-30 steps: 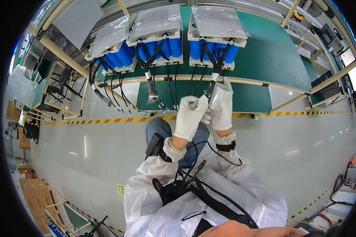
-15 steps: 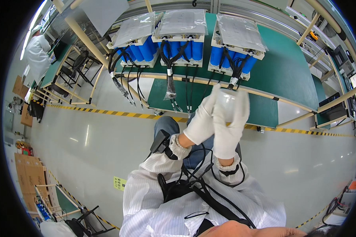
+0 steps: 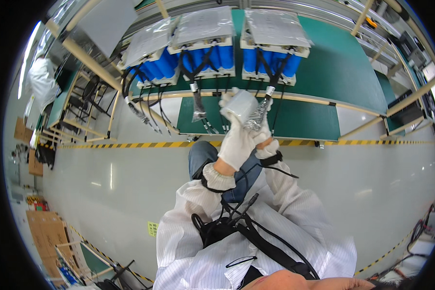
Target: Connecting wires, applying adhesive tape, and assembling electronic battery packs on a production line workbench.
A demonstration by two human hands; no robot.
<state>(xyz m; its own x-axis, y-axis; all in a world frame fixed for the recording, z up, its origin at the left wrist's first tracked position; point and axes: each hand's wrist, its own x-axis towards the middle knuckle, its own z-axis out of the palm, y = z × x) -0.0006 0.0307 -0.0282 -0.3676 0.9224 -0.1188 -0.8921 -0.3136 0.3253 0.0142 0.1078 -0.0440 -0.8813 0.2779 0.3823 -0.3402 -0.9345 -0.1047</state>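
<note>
Both my hands wear white gloves and meet below the right one of three blue-celled battery packs (image 3: 273,65). My left hand (image 3: 238,142) is closed around a whitish, translucent roll of plastic film (image 3: 242,104). Beside the roll, black cables (image 3: 273,79) from that pack hang down, and their lower part is covered in shiny clear wrap (image 3: 259,115). My right hand (image 3: 264,133) is closed at the lower end of this wrapped cable bundle, partly hidden behind it and my left hand.
Two more battery packs, the middle one (image 3: 225,58) and the left one (image 3: 162,70), stand on the green bench (image 3: 343,72). Wrapped cable bundles hang past its tube-framed front edge. A lower green shelf (image 3: 304,118) lies beneath. A person in white (image 3: 42,83) is at the far left.
The roll has moved left and tilted. My right hand has drawn back behind the cables, whose lower end now shows shiny wrap. The view has shifted slightly.
</note>
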